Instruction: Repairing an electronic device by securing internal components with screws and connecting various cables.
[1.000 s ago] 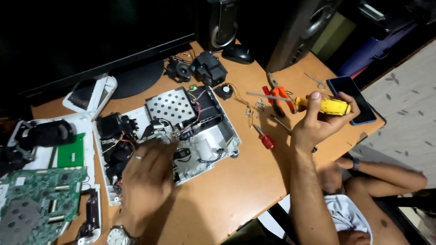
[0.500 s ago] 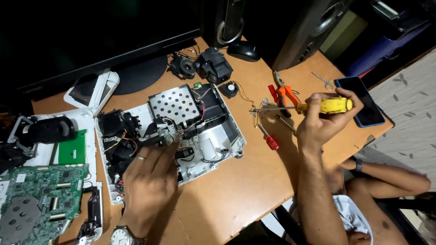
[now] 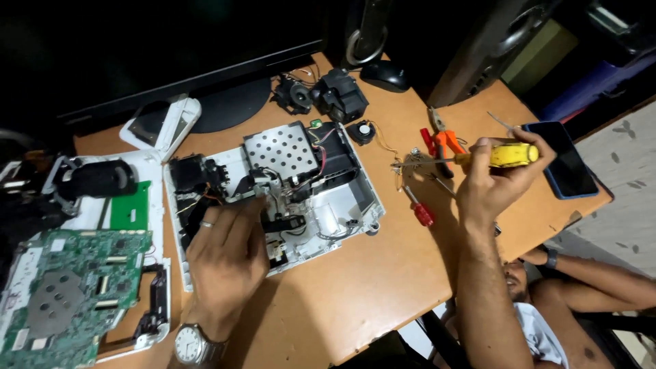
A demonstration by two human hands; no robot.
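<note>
An opened white device chassis (image 3: 355, 184) with a perforated metal plate (image 3: 280, 148), wires and black parts lies in the middle of the wooden table (image 3: 369, 287). My left hand (image 3: 229, 256), with a ring and a wristwatch, rests on the chassis, fingertips touching the small parts at its centre. My right hand (image 3: 492, 184) is raised to the right of the chassis and grips a yellow-handled screwdriver (image 3: 478, 158) held level, its tip pointing left. A small red screwdriver (image 3: 418, 208) lies below it on the table.
A green circuit board (image 3: 61, 294) and white cover pieces lie at the left. Orange-handled pliers (image 3: 441, 143), a small fan (image 3: 361, 131), a black lens unit (image 3: 338, 96), a mouse (image 3: 385, 75) and a dark phone (image 3: 564, 160) surround the work. Another person sits low at the right (image 3: 553, 307).
My right hand with the yellow screwdriver has stayed raised, shifting slightly. My left hand has slid a little further onto the chassis. The camera view drifted.
</note>
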